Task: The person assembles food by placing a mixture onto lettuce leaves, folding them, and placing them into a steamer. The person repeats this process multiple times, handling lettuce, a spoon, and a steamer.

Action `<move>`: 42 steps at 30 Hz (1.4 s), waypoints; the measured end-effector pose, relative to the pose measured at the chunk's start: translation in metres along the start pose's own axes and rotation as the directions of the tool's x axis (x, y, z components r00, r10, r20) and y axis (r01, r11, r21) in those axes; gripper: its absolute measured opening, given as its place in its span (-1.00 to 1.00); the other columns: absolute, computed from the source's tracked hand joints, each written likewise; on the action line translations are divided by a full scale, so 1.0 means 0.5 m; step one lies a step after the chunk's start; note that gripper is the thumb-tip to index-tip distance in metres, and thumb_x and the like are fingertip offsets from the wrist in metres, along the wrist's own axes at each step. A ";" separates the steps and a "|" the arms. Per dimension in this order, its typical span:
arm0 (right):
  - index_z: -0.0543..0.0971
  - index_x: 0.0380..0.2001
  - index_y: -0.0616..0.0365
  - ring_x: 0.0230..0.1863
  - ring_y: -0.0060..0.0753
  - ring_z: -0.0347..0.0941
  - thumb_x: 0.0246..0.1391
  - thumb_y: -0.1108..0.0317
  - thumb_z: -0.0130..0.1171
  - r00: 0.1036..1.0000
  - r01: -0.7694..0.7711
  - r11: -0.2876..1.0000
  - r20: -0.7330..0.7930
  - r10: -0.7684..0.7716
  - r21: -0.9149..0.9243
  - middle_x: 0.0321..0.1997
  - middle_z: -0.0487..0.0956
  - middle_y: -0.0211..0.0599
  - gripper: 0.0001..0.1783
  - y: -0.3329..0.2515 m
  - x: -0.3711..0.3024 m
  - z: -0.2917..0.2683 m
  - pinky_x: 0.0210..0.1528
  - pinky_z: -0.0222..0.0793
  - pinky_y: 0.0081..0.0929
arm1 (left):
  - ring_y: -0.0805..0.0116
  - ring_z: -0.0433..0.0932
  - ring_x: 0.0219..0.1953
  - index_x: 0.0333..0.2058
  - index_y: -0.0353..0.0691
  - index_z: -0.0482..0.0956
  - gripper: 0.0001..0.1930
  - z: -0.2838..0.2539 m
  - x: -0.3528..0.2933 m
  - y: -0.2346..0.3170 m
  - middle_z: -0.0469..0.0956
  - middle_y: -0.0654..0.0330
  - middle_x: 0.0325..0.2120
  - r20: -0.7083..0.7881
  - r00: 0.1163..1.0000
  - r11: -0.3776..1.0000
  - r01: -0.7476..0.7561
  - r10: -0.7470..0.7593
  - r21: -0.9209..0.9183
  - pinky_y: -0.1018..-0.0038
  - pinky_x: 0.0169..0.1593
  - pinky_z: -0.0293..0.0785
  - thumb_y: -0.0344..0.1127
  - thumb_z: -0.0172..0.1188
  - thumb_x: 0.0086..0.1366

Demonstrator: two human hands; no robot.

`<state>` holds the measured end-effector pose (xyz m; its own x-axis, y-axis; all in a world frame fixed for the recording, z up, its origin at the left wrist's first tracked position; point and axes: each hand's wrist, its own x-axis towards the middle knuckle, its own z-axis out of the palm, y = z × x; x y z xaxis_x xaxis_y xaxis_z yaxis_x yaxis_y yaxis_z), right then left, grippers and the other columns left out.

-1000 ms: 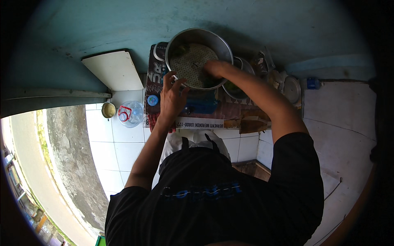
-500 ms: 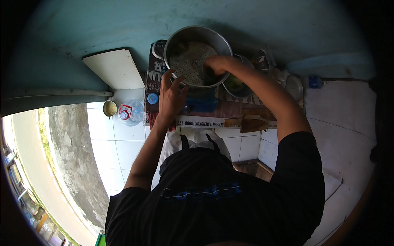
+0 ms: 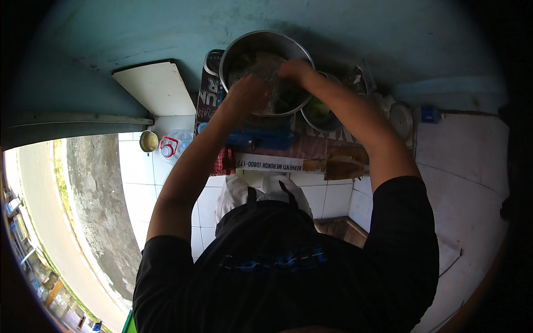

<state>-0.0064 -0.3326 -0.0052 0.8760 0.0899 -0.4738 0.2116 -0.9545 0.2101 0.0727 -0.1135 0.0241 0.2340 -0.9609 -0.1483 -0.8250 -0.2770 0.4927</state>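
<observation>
A large metal pot (image 3: 304,53) stands on a printed sheet, with a perforated steamer plate (image 3: 272,58) inside. Dark green pieces (image 3: 286,104) lie on the plate near its right and upper left; their kind is unclear. Both hands are over the pot's inside. My left hand (image 3: 250,93) reaches across the near left rim, its fingers bent down and blurred. Beside it, my right hand (image 3: 294,71) dips in from the right, fingertips hidden. Whether either hand holds anything does not show. A smaller pot (image 3: 334,125) with green contents sits partly under my right forearm.
A blue case-like object (image 3: 266,139) lies in front of the pot. To the right are a round lid (image 3: 401,117) and a clear plastic bag (image 3: 361,83). On the left stand a large water bottle (image 3: 173,147), a small pan (image 3: 148,141) and a leaning white board (image 3: 158,91).
My left hand has left the pot's near left rim and moved up and right, into the pot. My right hand has risen slightly inside it.
</observation>
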 end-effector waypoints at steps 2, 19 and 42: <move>0.77 -0.27 -0.08 -0.11 -0.08 0.72 0.10 0.38 0.17 0.999 -0.010 0.998 -0.049 0.014 0.068 -0.16 0.75 -0.22 -0.78 -0.002 0.006 0.017 -0.14 0.67 -0.13 | -0.04 0.69 -0.01 -0.09 -0.19 0.73 -0.59 0.007 0.053 0.004 0.70 -0.04 -0.12 0.226 0.973 0.984 0.013 -0.053 0.177 0.07 0.00 0.67 -0.10 0.40 0.12; 0.76 -0.40 -0.08 -0.18 -0.04 0.71 0.07 0.32 0.20 0.981 0.071 0.992 -0.188 -0.050 0.106 -0.29 0.74 -0.20 -0.84 0.010 0.006 0.054 -0.15 0.64 -0.13 | 0.08 0.71 0.03 -0.08 -0.17 0.76 -0.48 0.052 0.098 0.047 0.71 0.02 -0.03 0.443 0.883 0.911 -0.047 -0.154 0.411 0.16 0.03 0.67 0.10 0.42 0.11; 0.78 -0.40 -0.04 -0.13 -0.16 0.72 0.11 0.37 0.20 0.992 -0.053 0.998 -0.118 0.054 0.017 -0.22 0.76 -0.28 -0.82 -0.004 0.002 0.019 -0.16 0.64 -0.19 | -0.01 0.69 0.02 -0.10 -0.20 0.74 -0.61 0.032 0.092 -0.020 0.70 -0.03 -0.06 0.410 0.910 0.965 -0.044 -0.067 0.257 0.07 0.04 0.64 -0.03 0.29 0.26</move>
<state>-0.0099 -0.3331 -0.0144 0.9313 0.0711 -0.3573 0.1581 -0.9625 0.2205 0.0837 -0.1549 -0.0016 0.0575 -0.8523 -0.5198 -0.9389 -0.2232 0.2621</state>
